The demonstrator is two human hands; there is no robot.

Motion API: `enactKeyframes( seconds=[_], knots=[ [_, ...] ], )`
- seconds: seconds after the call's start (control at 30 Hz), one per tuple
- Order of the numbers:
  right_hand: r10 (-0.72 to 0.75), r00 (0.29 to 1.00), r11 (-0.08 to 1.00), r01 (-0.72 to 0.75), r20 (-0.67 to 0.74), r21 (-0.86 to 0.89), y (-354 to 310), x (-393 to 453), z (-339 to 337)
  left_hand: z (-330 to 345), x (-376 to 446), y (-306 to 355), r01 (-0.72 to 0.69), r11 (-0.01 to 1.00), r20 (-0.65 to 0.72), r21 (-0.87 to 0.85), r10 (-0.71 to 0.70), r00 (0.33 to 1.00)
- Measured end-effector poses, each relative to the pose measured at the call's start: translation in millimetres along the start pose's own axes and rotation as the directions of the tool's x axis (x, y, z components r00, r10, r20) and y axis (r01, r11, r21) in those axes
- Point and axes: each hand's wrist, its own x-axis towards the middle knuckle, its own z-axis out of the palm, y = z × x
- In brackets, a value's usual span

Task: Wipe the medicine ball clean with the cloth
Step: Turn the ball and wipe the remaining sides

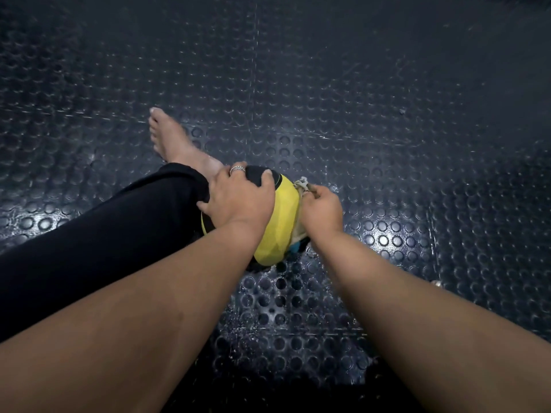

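Stretched from nine o'clock toward centre: a leg in black trousers [98, 231], bare foot [167, 138] pointing to twelve. Just right of it, left hand [235, 201] with a silver ring [237, 169], fingers [266, 177] spread and curved over the top of the round yellow-and-black medicine ball [280, 231], resting on the dark studded rubber floor [387, 129] at centre. At the ball's three o'clock side, right hand [323, 208], fingers curled around a bunched pale cloth [301, 183] pressed against the ball.
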Motion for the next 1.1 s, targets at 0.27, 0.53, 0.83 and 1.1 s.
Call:
enactKeyframes(
  seconds=[0.27, 0.53, 0.83, 1.1],
  knots=[
    [-0.334, 0.938, 0.939, 0.34, -0.095, 0.058, 9.4, -96.0, 11.6, -3.6, 12.1, -4.3, 0.037, 0.999, 0.023, -0.038, -0.036, 0.999],
    [-0.15, 0.988, 0.983, 0.153, 0.036, -0.106, -14.3, 3.6, 5.8, -2.8, 4.8, -11.9, 0.038, 0.999, 0.0, -0.029, -0.038, 0.999],
    [-0.416, 0.907, 0.909, 0.413, -0.074, -0.052, -5.0, -61.2, 10.7, -3.0, 4.6, -15.3, 0.033, 0.999, 0.003, -0.028, -0.033, 0.999],
    [-0.493, 0.87, 0.851, 0.476, -0.026, -0.222, -24.3, -26.3, 13.2, -5.4, 10.6, -4.9, 0.046, 0.999, 0.052, 0.005, -0.046, 0.998]
  ],
)
